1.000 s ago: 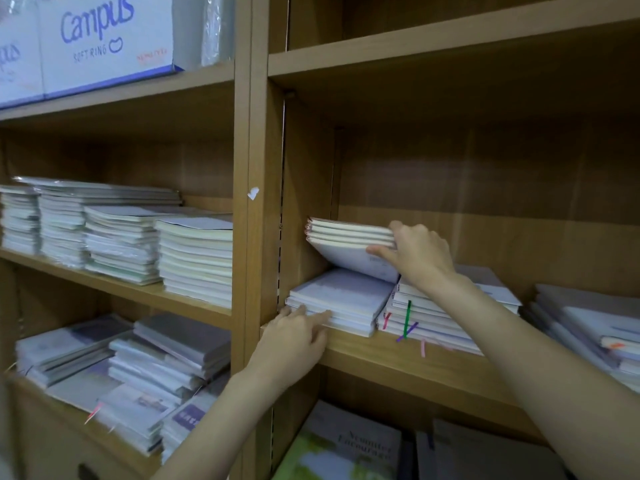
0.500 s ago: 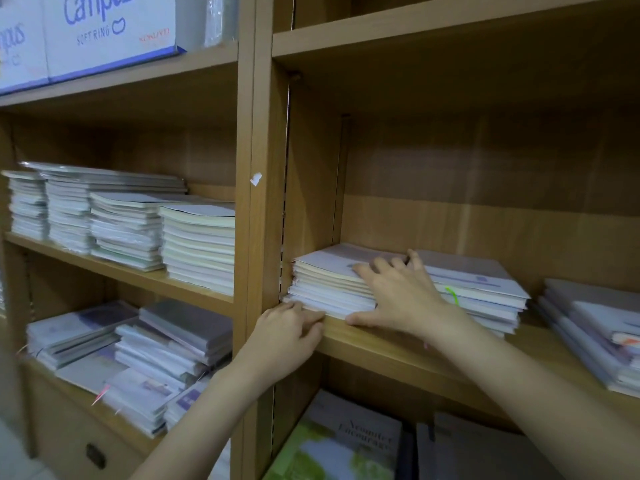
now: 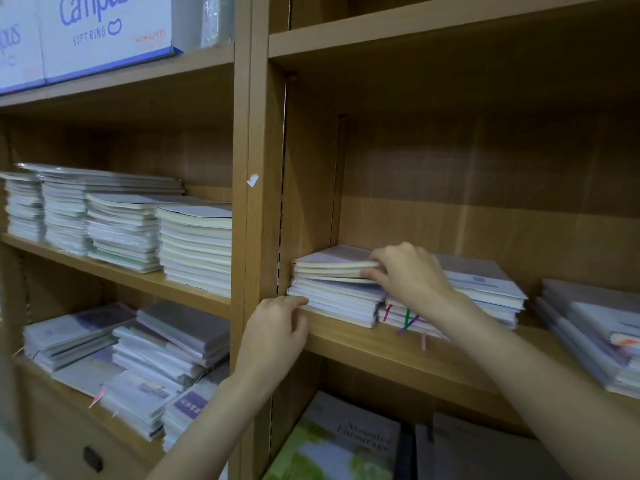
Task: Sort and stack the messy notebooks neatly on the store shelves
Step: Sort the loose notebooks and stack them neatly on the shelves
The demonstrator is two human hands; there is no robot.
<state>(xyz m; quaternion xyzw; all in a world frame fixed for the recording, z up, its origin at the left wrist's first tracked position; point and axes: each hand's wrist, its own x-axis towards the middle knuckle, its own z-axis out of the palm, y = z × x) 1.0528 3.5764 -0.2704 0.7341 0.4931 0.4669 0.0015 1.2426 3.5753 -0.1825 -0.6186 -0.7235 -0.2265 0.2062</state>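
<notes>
A pile of pale notebooks (image 3: pixel 332 292) lies at the left end of the middle right shelf (image 3: pixel 398 344). My right hand (image 3: pixel 408 277) grips the top few notebooks (image 3: pixel 332 266) of that pile, fingers over the cover and thumb under them, and their near edge is slightly lifted. A second pile (image 3: pixel 485 292) sits right beside it, with coloured ribbon markers (image 3: pixel 407 318) hanging over the shelf edge. My left hand (image 3: pixel 277 332) rests on the shelf's front edge at the pile's lower left corner, fingertips touching the bottom notebooks.
Another notebook pile (image 3: pixel 595 334) lies at the far right. The left bay holds tidy stacks (image 3: pixel 194 247) above and a jumbled heap (image 3: pixel 149 362) below. White Campus boxes (image 3: pixel 104 32) stand on top. Larger books (image 3: pixel 339 445) lie underneath. The upright divider (image 3: pixel 258 202) separates the bays.
My right hand set the lifted notebooks down on the left pile, pressed flat on them, and now grips the top few again at their right edge. My left hand stayed at the shelf edge.
</notes>
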